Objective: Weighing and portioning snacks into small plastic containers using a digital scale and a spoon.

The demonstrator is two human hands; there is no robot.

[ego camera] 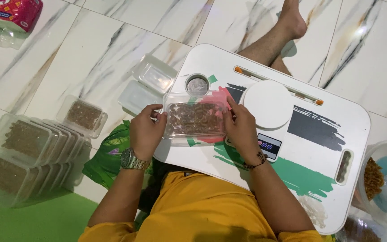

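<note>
A clear plastic container (196,117) filled with brown snack pieces rests on the white lap table (319,179), lid on top. My left hand (146,130), with a metal watch on the wrist, grips the container's left end. My right hand (240,127), with a dark bracelet, presses on its right end. A white kitchen scale (269,105) with a round platform stands just right of the container, touching my right hand's side.
Several filled clear containers (27,150) are stacked on the floor at left, one more (83,115) behind them. Two empty containers (151,78) lie by the table's left edge. A bowl of brown snacks (384,179) sits at right. A red tissue pack (10,12) lies far left.
</note>
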